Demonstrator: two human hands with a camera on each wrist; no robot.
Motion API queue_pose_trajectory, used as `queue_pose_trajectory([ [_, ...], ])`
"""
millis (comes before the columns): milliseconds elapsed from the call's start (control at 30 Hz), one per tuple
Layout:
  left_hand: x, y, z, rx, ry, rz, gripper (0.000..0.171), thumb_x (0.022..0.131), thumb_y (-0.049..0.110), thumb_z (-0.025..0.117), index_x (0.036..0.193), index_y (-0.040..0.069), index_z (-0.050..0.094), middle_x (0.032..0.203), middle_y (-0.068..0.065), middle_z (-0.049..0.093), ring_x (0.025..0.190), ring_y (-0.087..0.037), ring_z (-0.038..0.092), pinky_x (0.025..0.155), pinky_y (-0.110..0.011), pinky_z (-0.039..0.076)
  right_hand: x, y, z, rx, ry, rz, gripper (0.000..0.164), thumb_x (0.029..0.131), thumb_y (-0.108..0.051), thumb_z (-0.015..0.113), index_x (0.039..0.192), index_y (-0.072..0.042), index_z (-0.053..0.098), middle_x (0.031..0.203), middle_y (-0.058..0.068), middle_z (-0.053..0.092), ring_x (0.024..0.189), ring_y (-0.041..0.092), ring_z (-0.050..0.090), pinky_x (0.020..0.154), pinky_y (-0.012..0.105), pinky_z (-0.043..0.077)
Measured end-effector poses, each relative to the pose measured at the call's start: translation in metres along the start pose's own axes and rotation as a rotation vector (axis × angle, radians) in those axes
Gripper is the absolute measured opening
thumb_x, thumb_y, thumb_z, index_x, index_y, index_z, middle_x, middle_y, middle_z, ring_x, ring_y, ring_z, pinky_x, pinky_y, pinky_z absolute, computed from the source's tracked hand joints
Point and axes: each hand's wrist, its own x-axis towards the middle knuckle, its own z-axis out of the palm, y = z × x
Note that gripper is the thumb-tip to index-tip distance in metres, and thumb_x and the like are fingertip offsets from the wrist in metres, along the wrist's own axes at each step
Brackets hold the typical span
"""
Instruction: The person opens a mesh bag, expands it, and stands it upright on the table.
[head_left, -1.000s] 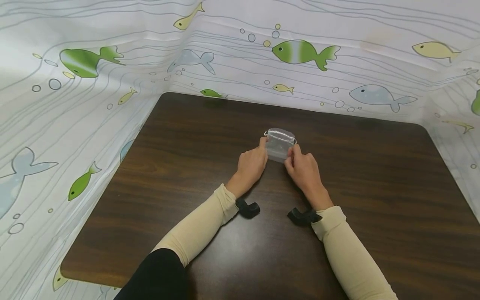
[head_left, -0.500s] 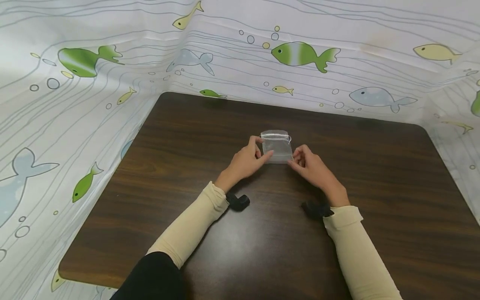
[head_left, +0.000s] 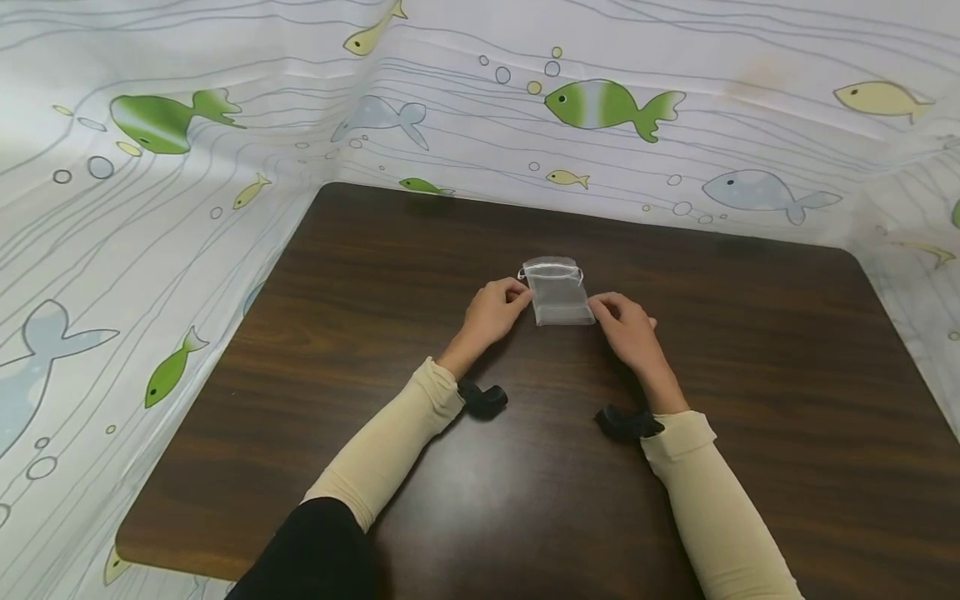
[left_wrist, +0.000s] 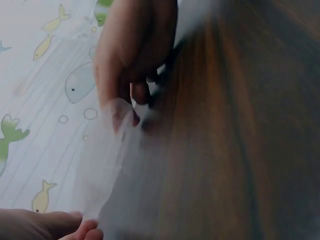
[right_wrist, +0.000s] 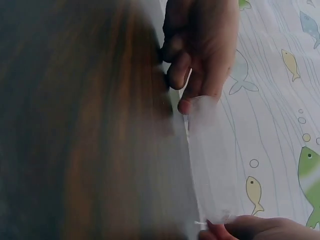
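A small sheer white drawstring pouch (head_left: 561, 298) is held between both hands over the brown table, its mouth and cord toward the far side. My left hand (head_left: 491, 315) pinches the pouch's left edge, a bit below the cord, between thumb and fingertips. At the lower right corner, the thumb and index finger of my right hand (head_left: 624, 329) pinch the fabric. In the left wrist view, the pouch (left_wrist: 97, 165) stretches between the two hands, thin and see-through. The right wrist view shows the pouch (right_wrist: 212, 165) nearly edge-on, with no contents visible.
A brown wood-grain table (head_left: 337, 333) with rounded corners lies under the hands. White fish-print curtains (head_left: 480, 117) rise behind it and at both sides. A black wrist mount (head_left: 483, 400) sits on the left wrist, another black mount (head_left: 628, 423) on the right.
The hands first loosened and moved apart around the pouch, then gripped it anew. The left now holds the left edge, the right the lower right corner, and the pouch lies flatter.
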Motion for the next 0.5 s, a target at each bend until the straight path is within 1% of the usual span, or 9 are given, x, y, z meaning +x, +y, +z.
queue_pose_trajectory([
  [67, 0.002, 0.000, 0.002, -0.047, 0.011, 0.034, 0.026, 0.106, 0.029, 0.062, 0.118, 0.010, 0.075, 0.113, -0.009, 0.076, 0.100, -0.025, 0.069, 0.087, -0.041, 0.052, 0.000, 0.002, 0.001, 0.054, 0.023, 0.004, 0.044, 0.109, -0.041, 0.053, 0.131, -0.006, 0.066, 0.125, 0.021, 0.069, 0.113, 0.033, 0.060, 0.119, 0.074, 0.003],
  [133, 0.003, -0.002, 0.004, -0.104, 0.027, 0.088, 0.024, 0.106, 0.025, 0.063, 0.118, 0.007, 0.074, 0.116, -0.011, 0.075, 0.104, -0.025, 0.067, 0.089, -0.038, 0.051, 0.000, 0.004, 0.002, 0.111, 0.042, -0.003, 0.041, 0.108, -0.040, 0.057, 0.129, -0.007, 0.068, 0.118, 0.014, 0.070, 0.104, 0.023, 0.058, 0.118, 0.065, 0.018],
  [167, 0.005, -0.003, 0.005, -0.135, 0.036, 0.120, 0.023, 0.105, 0.023, 0.063, 0.118, 0.006, 0.073, 0.117, -0.012, 0.074, 0.104, -0.025, 0.065, 0.088, -0.035, 0.050, 0.001, 0.005, 0.003, 0.143, 0.053, -0.011, 0.039, 0.107, -0.039, 0.059, 0.127, -0.007, 0.068, 0.114, 0.010, 0.069, 0.100, 0.019, 0.057, 0.115, 0.058, 0.026],
  [233, 0.007, -0.005, 0.007, -0.191, 0.060, 0.190, 0.021, 0.105, 0.019, 0.064, 0.117, 0.004, 0.073, 0.117, -0.013, 0.071, 0.100, -0.025, 0.061, 0.085, -0.029, 0.046, 0.002, 0.007, 0.004, 0.192, 0.073, -0.033, 0.036, 0.106, -0.036, 0.062, 0.126, -0.007, 0.069, 0.109, 0.001, 0.067, 0.094, 0.012, 0.055, 0.103, 0.041, 0.040],
  [267, 0.008, -0.006, 0.008, -0.220, 0.072, 0.222, 0.021, 0.104, 0.018, 0.065, 0.117, 0.003, 0.072, 0.116, -0.014, 0.070, 0.097, -0.024, 0.059, 0.082, -0.026, 0.044, 0.002, 0.007, 0.004, 0.213, 0.085, -0.047, 0.034, 0.105, -0.033, 0.063, 0.125, -0.006, 0.069, 0.108, -0.002, 0.065, 0.092, 0.009, 0.054, 0.093, 0.034, 0.044],
  [300, 0.009, -0.007, 0.009, -0.243, 0.086, 0.252, 0.020, 0.104, 0.017, 0.065, 0.116, 0.003, 0.072, 0.115, -0.014, 0.069, 0.093, -0.023, 0.057, 0.080, -0.024, 0.043, 0.003, 0.008, 0.004, 0.234, 0.098, -0.066, 0.032, 0.105, -0.030, 0.065, 0.123, -0.005, 0.070, 0.107, -0.005, 0.064, 0.091, 0.008, 0.054, 0.083, 0.028, 0.043],
  [367, 0.010, -0.009, 0.009, -0.280, 0.106, 0.295, 0.019, 0.103, 0.016, 0.066, 0.116, 0.003, 0.073, 0.114, -0.013, 0.068, 0.086, -0.020, 0.053, 0.076, -0.022, 0.041, 0.004, 0.009, 0.004, 0.271, 0.124, -0.105, 0.028, 0.104, -0.022, 0.066, 0.121, -0.001, 0.070, 0.106, -0.004, 0.064, 0.088, 0.007, 0.052, 0.078, 0.022, 0.042],
  [433, 0.010, -0.011, 0.009, -0.287, 0.114, 0.312, 0.018, 0.103, 0.015, 0.067, 0.115, 0.004, 0.073, 0.113, -0.011, 0.068, 0.080, -0.016, 0.051, 0.074, -0.021, 0.040, 0.003, 0.007, 0.003, 0.287, 0.140, -0.138, 0.024, 0.103, -0.015, 0.067, 0.119, 0.003, 0.069, 0.107, -0.001, 0.064, 0.087, 0.006, 0.051, 0.076, 0.020, 0.040],
  [500, 0.009, -0.014, 0.009, -0.278, 0.105, 0.309, 0.017, 0.103, 0.015, 0.067, 0.115, 0.005, 0.074, 0.113, -0.010, 0.068, 0.077, -0.014, 0.049, 0.072, -0.021, 0.040, -0.001, 0.001, 0.002, 0.291, 0.143, -0.164, 0.023, 0.102, -0.009, 0.067, 0.118, 0.007, 0.069, 0.108, 0.004, 0.063, 0.086, 0.007, 0.050, 0.076, 0.021, 0.039],
])
